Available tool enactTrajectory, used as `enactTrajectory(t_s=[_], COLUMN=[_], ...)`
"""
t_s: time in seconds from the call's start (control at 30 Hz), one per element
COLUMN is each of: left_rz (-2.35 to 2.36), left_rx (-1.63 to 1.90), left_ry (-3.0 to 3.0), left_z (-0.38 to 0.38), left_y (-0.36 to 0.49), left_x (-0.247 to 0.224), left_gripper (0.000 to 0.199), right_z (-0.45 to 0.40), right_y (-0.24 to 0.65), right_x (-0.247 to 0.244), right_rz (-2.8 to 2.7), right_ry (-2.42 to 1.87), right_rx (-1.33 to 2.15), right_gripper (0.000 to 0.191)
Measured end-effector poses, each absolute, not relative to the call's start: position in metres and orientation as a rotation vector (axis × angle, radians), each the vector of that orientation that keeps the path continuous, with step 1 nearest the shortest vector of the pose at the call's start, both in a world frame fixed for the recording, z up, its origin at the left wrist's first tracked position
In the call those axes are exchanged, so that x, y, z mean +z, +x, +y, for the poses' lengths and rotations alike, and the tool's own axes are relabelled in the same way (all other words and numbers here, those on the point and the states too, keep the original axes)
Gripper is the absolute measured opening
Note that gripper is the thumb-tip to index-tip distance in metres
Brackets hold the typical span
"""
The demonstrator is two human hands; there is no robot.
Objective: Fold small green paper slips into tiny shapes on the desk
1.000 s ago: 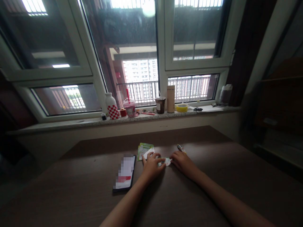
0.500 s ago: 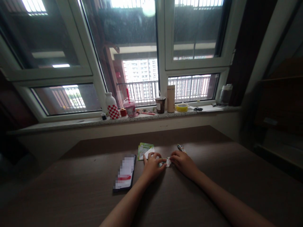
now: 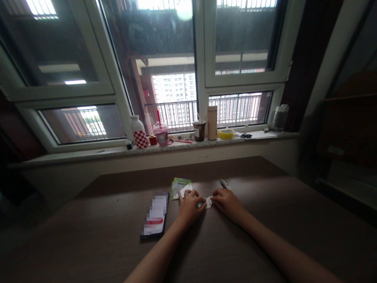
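A small white piece of paper with some printed colour lies on the brown table between my hands. My left hand is closed on its left edge, thumb and fingers pinching there. From the other side my right hand pinches the paper's right edge with its fingertips. Beyond my left fingers lie green-and-white packets, partly covered by that hand. Just past my right knuckles a small multicoloured item shows; its kind is unclear.
A phone with a blurred screen lies left of my left forearm. Along the windowsill stand a checkered bottle, a pink drink cup, a dark drink cup, a beige flask, yellow tape and scissors.
My left fingers have shifted very slightly at the paper, and the paper's visible part looks a little different. Both hands stay in nearly the same place.
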State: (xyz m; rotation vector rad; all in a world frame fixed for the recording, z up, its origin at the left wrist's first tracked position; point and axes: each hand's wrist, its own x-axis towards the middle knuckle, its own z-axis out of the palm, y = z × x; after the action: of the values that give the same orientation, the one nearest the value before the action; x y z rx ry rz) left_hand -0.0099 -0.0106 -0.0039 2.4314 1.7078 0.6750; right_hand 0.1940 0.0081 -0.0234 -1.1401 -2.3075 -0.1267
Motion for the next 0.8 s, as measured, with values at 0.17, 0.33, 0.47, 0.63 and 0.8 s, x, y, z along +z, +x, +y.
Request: enactTrajectory(t_s=[0.17,0.33,0.47,0.63,0.8], left_rz=[1.709,1.732,1.768,1.781,1.807], left_rx=[0.660,0.632,0.636,0.641,0.633], left_ry=[2.416,2.420,2.413,2.394,2.363], left_z=[-0.011,-0.012,-0.011,-0.009,-0.009], left_y=[-0.010,-0.008,-0.004,-0.003,-0.004], left_x=[-0.003,-0.002,-0.003,-0.006,-0.006], left_gripper=[0.019,0.019,0.020,0.018,0.017], right_z=[0.008,0.006,0.004,0.002,0.001], right_y=[0.192,0.190,0.188,0.184,0.183], right_x=[-0.024,-0.024,-0.022,-0.020,-0.021], right_rz=[-2.316,-2.320,-2.319,-2.320,-2.301], right_ry=[-1.127,-1.128,-1.179,-1.249,-1.282], right_rx=[-0.129,-0.108,-0.089,-0.085,-0.092], right_gripper=[0.017,0.018,0.019,0.021,0.021])
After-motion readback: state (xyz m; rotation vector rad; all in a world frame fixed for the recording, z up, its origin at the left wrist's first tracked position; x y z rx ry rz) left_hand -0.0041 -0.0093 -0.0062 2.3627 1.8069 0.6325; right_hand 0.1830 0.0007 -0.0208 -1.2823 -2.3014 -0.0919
